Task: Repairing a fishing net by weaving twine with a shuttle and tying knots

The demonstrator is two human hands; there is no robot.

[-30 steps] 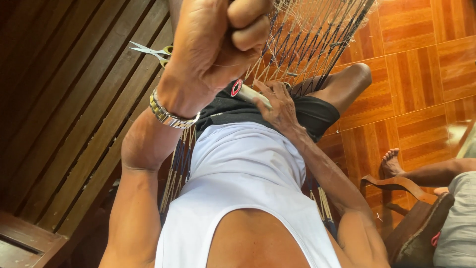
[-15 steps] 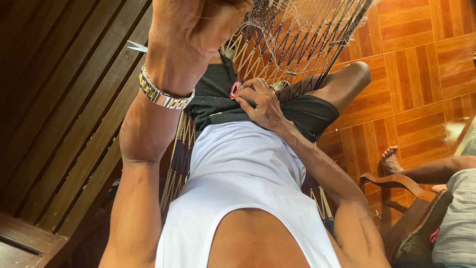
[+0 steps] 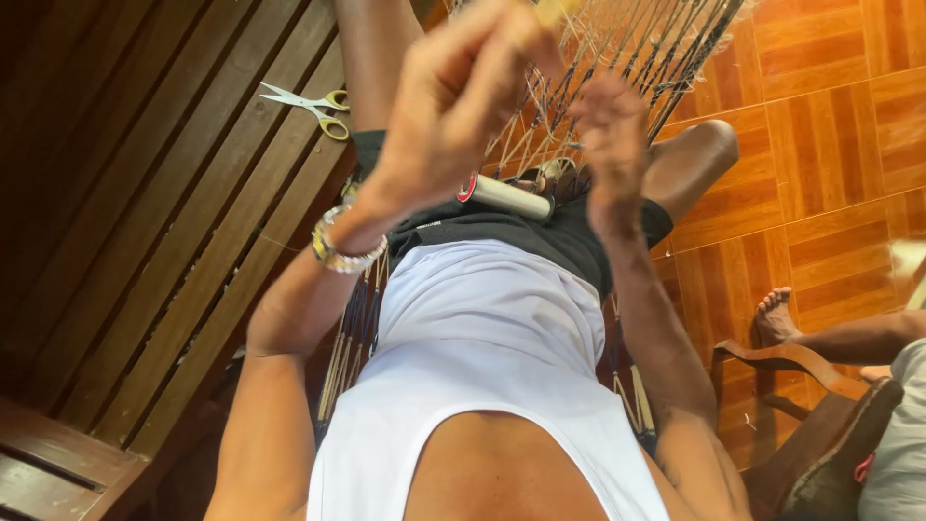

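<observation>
A net of dark and pale cords [image 3: 637, 58] hangs in front of me, over my lap. My left hand [image 3: 453, 106] is raised close to the camera, with a metal watch [image 3: 340, 253] on its wrist. Its fingertips pinch a small, blurred yellowish piece [image 3: 552, 12] at the top edge. My right hand [image 3: 608, 121] is up at the net, fingers curled among the cords. A silver cylinder with a red end [image 3: 502, 196] lies across my lap on my black shorts.
Yellow-handled scissors [image 3: 311, 106] lie on the dark wooden slat bench [image 3: 145, 241] to my left. The orange tiled floor [image 3: 830, 145] lies to the right. Another person's bare foot [image 3: 776, 314] and a wooden chair arm [image 3: 791, 362] are at the lower right.
My right hand has risen from my lap to the net. My left hand has shifted right and changed from a fist to a pinch, uncovering the scissors.
</observation>
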